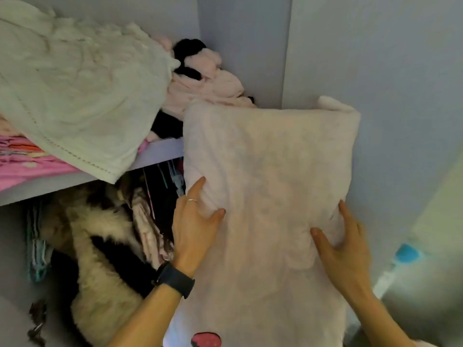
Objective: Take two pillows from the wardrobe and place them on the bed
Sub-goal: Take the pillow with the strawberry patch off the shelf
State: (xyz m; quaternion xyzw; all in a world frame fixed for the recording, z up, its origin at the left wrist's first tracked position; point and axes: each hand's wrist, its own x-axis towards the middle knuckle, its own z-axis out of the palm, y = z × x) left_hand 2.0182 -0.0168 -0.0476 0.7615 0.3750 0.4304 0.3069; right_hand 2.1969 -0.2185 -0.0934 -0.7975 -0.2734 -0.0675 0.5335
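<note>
fingers (198, 189) gripping pale pillow's (270, 156) edges

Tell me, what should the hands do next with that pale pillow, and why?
Probably draw the pale pillow back, clear of the wardrobe shelf. The left hand and right hand grip its sides already, and its top sits at shelf height.

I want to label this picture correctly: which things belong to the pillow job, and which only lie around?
Job: pale pink pillow, left hand, right hand, white pillow on shelf.
Lying about: pink plush toy, fur coat, pink blanket.
</note>
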